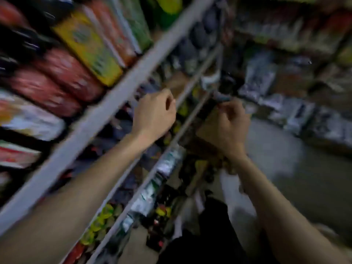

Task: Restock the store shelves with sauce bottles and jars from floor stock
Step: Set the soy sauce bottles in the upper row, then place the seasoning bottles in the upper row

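Observation:
The whole view is motion-blurred. My left hand (pixel 154 113) is curled into a loose fist in front of the white shelf rail (pixel 106 111), and I see nothing in it. My right hand (pixel 230 124) is further right with its fingers curled. Its fingertips meet a small bluish-grey thing (pixel 221 97) just below a dark bottle (pixel 227 81); the blur hides whether they grip it. Lower shelves hold dark sauce bottles and jars with yellow and red caps (pixel 162 210).
The upper shelf on the left carries red packets (pixel 57 77) and a yellow box (pixel 89 46). Wire shelf edges (pixel 171 143) run diagonally under my hands. The grey floor (pixel 285 164) lies to the right, edged by wrapped packs of stock (pixel 297 115).

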Demonstrator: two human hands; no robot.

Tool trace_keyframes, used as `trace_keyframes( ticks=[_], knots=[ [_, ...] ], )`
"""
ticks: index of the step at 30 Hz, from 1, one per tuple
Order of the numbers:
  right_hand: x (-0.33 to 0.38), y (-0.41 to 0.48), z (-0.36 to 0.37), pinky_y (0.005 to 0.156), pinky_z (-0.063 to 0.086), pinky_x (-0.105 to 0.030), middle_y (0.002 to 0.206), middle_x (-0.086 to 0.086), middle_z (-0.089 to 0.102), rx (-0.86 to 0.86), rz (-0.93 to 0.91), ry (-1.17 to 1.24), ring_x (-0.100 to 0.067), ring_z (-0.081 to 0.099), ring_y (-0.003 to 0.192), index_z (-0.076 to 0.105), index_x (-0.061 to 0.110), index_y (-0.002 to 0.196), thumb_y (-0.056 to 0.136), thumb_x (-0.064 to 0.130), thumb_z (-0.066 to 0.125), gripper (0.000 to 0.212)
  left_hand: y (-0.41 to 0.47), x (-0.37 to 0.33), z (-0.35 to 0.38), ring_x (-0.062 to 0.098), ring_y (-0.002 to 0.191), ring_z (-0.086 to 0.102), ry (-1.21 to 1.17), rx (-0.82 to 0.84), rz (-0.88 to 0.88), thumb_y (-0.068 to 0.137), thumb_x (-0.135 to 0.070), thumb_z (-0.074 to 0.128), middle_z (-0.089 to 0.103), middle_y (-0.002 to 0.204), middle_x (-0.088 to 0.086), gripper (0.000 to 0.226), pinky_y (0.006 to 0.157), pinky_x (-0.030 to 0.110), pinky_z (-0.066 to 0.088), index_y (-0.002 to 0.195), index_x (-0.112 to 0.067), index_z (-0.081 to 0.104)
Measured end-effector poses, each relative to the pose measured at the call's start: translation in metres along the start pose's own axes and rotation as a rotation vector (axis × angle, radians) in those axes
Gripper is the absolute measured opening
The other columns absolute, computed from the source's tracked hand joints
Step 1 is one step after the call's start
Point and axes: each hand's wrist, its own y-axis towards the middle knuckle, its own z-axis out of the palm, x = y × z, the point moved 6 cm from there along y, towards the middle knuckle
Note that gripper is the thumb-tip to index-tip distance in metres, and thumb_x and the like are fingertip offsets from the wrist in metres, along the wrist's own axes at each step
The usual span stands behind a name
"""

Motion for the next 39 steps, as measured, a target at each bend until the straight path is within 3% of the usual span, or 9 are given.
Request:
trace_keyframes(
  ticks=[7,12,16,21,26,28,32,36,39],
  knots=[
    [-0.402,-0.073,-0.023,0.073,0.051,-0.045,0.098,-0.019,0.062,0.328,0.630,-0.609,-0.041,0.059,0.090,0.059,0.007,0.106,0.087,0.010,0.049,0.021,-0.070,0.042,0.381,0.029,0.073,0.063,-0.107,0.591,-0.109,0.091,-0.023,0.055,0.066,0.074,0.005,0.021,0.055,0.033,0.043,0.069,-0.023,0.055],
    [-0.625,-0.164,0.050,0.078,0.050,-0.039,0.118,-0.018,0.060,0.821,0.622,-0.820,-0.037,0.058,0.104,0.057,0.007,0.125,0.091,0.016,0.053,0.036,-0.152,0.101,0.599,0.030,0.079,0.062,-0.092,0.771,-0.153,0.093,-0.020,0.053,0.060,0.073,0.001,0.021,0.055,0.028,0.036,0.074,-0.028,0.051],
    [-0.734,-0.219,0.137,0.065,0.041,-0.035,0.109,-0.010,0.062,1.012,0.480,-0.909,-0.032,0.061,0.094,0.041,0.020,0.138,0.092,0.040,0.057,0.053,-0.185,0.137,0.707,0.024,0.083,0.060,-0.101,0.778,-0.183,0.094,-0.020,0.052,0.066,0.092,0.001,0.016,0.061,0.026,0.035,0.103,-0.023,0.064],
    [-0.776,-0.224,0.186,0.055,0.032,-0.031,0.078,-0.009,0.065,0.796,0.251,-0.817,-0.031,0.063,0.067,0.060,0.012,0.100,0.092,0.023,0.054,0.014,-0.182,0.140,0.778,0.024,0.099,0.061,-0.194,0.731,-0.103,0.092,-0.013,0.054,0.064,0.110,0.008,0.029,0.078,0.034,0.049,0.120,-0.016,0.058],
    [-0.776,-0.214,0.146,0.051,0.033,-0.030,0.066,-0.014,0.063,0.700,0.278,-0.704,-0.031,0.058,0.054,0.063,0.004,0.085,0.090,0.013,0.058,0.012,-0.200,0.115,0.845,0.027,0.141,0.032,-0.287,1.089,-0.187,0.095,-0.011,0.053,0.031,0.155,0.009,0.064,0.115,0.040,0.030,0.152,-0.020,0.025],
    [-0.768,-0.208,0.117,0.045,0.026,-0.025,0.059,-0.014,0.059,0.608,0.289,-0.698,-0.028,0.048,0.043,0.063,0.001,0.088,0.087,0.015,0.064,0.014,-0.198,0.113,0.866,0.029,0.138,0.035,-0.285,1.030,-0.286,0.097,-0.014,0.051,0.034,0.153,0.009,0.060,0.112,0.044,0.034,0.151,-0.020,0.028],
    [-0.762,-0.201,0.073,0.053,0.034,-0.032,0.077,-0.017,0.066,0.597,0.349,-0.733,-0.039,0.059,0.060,0.056,0.003,0.103,0.086,0.025,0.065,0.030,-0.199,0.120,0.892,0.040,0.117,0.051,-0.102,0.947,-0.359,0.098,-0.022,0.052,0.049,0.133,0.020,0.040,0.090,0.044,0.044,0.135,-0.011,0.045],
    [-0.771,-0.194,0.050,0.059,0.046,-0.037,0.082,-0.013,0.067,0.550,0.391,-0.750,-0.038,0.061,0.066,0.053,0.007,0.104,0.093,0.031,0.058,0.027,-0.201,0.124,0.897,0.040,0.095,0.059,0.282,0.965,0.116,0.098,-0.012,0.050,0.055,0.114,0.023,0.032,0.068,0.040,0.044,0.130,-0.007,0.048],
    [-0.767,-0.190,0.042,0.055,0.043,-0.036,0.077,-0.013,0.066,0.497,0.389,-0.763,-0.039,0.061,0.064,0.052,0.008,0.101,0.093,0.031,0.058,0.025,-0.197,0.126,0.891,0.037,0.090,0.061,0.345,0.986,0.283,0.099,-0.009,0.046,0.060,0.106,0.021,0.028,0.063,0.037,0.041,0.126,-0.003,0.049]
  ],
)
